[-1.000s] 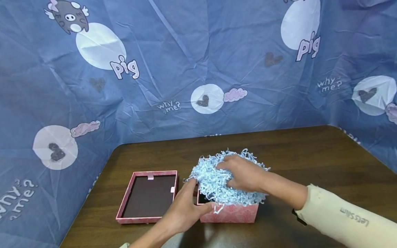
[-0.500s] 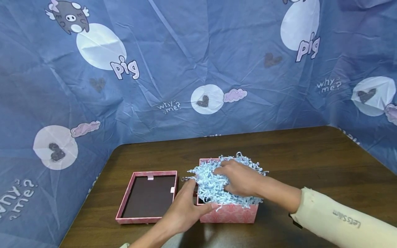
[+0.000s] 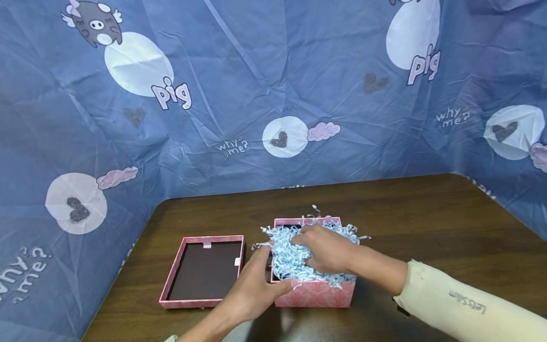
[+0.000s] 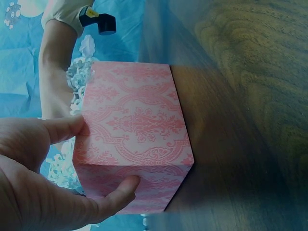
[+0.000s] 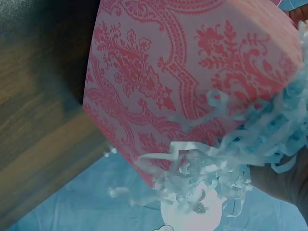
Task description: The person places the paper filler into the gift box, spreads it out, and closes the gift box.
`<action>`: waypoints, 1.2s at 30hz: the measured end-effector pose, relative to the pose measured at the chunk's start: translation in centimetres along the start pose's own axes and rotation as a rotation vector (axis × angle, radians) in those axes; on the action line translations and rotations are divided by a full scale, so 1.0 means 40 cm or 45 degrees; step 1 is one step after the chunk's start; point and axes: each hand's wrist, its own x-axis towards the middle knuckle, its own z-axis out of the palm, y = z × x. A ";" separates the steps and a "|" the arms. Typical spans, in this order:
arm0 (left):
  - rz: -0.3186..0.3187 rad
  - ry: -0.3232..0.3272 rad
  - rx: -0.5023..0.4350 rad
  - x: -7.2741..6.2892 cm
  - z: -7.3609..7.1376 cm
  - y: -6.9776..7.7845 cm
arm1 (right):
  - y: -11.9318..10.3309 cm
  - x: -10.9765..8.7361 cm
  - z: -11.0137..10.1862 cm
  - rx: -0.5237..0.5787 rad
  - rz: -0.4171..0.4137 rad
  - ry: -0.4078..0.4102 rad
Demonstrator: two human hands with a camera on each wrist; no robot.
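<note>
A pink patterned box (image 3: 314, 294) stands on the table, heaped with light blue shredded paper (image 3: 288, 259). My left hand (image 3: 252, 287) holds the box at its near left corner. In the left wrist view its thumb and fingers (image 4: 126, 190) straddle that corner, on two adjoining sides. My right hand (image 3: 329, 249) presses down on the shredded paper from above, thumb and index finger spread, other fingertips hidden in the strands. In the right wrist view, loose paper strands (image 5: 197, 163) hang over the box's patterned side (image 5: 144, 82).
Left of the box lies its pink-rimmed lid (image 3: 205, 270), dark inside facing up. The brown wooden table (image 3: 410, 209) reaches back to a blue printed cloth (image 3: 239, 85). A dark device (image 4: 101, 21) sits at the right wrist.
The shredded paper has sunk lower into the box, uncovering its back rim. My right hand has moved down and slightly left with it. The left hand keeps its place.
</note>
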 end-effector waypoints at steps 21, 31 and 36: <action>0.036 0.012 0.019 0.000 0.000 -0.004 | -0.001 0.013 0.034 0.078 0.112 -0.089; 0.010 -0.008 0.001 0.003 -0.001 0.000 | 0.010 0.026 0.060 0.073 0.123 -0.169; -0.037 -0.026 -0.008 0.006 -0.002 -0.001 | 0.007 0.030 0.062 0.054 0.135 -0.213</action>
